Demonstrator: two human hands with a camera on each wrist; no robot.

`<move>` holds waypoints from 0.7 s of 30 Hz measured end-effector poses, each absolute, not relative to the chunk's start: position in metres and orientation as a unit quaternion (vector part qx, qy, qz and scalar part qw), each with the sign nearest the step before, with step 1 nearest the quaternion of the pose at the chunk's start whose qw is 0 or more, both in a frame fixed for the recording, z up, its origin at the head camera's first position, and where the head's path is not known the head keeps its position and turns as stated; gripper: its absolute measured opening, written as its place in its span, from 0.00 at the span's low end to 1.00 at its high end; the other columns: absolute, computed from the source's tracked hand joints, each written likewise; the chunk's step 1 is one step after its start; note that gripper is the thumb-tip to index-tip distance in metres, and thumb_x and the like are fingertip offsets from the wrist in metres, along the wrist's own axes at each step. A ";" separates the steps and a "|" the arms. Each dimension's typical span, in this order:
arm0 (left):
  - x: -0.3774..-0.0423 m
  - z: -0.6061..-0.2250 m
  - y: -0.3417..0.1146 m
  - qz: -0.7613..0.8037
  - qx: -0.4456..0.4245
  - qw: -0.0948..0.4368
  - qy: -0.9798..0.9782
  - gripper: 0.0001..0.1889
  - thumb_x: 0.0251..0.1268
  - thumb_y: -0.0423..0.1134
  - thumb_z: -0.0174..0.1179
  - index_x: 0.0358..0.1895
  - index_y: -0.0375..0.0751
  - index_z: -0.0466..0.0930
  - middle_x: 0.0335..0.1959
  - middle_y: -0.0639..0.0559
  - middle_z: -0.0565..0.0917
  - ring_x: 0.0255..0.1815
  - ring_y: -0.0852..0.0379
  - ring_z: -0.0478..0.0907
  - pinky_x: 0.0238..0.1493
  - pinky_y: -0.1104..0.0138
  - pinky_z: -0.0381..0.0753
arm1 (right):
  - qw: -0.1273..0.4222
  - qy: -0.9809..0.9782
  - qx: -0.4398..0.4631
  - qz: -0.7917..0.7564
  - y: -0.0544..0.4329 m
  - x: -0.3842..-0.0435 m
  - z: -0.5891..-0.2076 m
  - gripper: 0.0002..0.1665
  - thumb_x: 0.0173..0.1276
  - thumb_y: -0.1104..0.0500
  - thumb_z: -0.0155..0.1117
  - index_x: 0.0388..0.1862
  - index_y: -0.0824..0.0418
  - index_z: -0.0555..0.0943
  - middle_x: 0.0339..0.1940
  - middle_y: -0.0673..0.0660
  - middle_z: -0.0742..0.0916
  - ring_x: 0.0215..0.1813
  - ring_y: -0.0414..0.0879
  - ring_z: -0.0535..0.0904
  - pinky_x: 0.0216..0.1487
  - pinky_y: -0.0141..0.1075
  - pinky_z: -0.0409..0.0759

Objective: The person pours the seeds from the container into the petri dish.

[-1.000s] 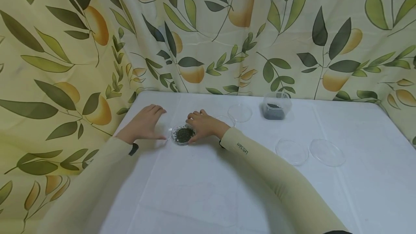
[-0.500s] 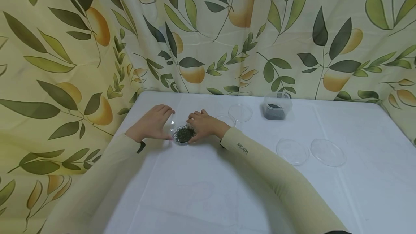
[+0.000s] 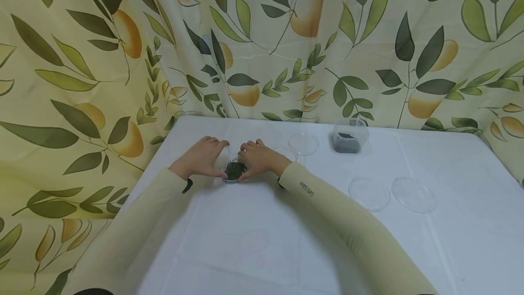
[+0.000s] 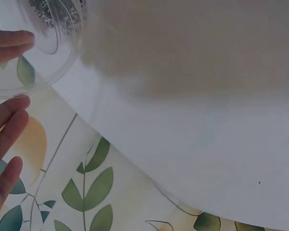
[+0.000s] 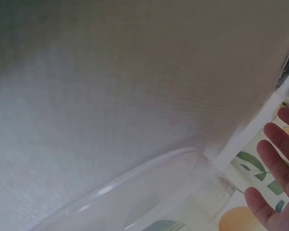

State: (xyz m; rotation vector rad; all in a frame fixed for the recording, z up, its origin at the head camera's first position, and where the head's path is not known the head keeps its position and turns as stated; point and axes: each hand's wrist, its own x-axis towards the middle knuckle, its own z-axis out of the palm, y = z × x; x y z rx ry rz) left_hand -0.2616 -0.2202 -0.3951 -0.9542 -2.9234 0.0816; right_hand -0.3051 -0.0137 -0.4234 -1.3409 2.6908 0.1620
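Note:
A clear petri dish (image 3: 234, 179) holding dark, flaky granules (image 3: 235, 170) sits on the white table. My right hand (image 3: 262, 158) grips it from the right, thumb at the front and fingers toward the back. My left hand (image 3: 202, 157) holds a clear round lid (image 4: 71, 65) by its edge, thumb in front and fingers behind. The lid overlaps the left part of the dish in the head view and stands tilted. Fingers of the right hand show at the edge of the right wrist view (image 5: 279, 163), with a sliver of the dark granules above them.
Behind my right wrist lie two clear discs, one farther back (image 3: 304, 144) and one partly hidden (image 3: 287, 153). Two more clear discs (image 3: 369, 193) (image 3: 414, 195) lie right of my right forearm. A clear tub (image 3: 347, 141) of dark material stands near the leaf-patterned curtain (image 3: 286, 67).
My left hand has moved right with the clear lid, from beside the petri dish to over its left part. The right hand has stayed at the dish.

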 end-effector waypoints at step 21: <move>-0.262 -0.416 -0.210 -0.005 -0.287 0.033 -0.957 0.48 0.46 0.66 0.64 0.67 0.39 0.62 0.56 0.40 0.74 0.43 0.44 0.79 0.49 0.54 0.78 | 0.057 0.900 -0.428 0.056 -0.009 -0.305 -0.420 0.51 0.50 0.25 0.61 0.64 0.57 0.71 0.64 0.56 0.73 0.66 0.51 0.66 0.63 0.50 0.62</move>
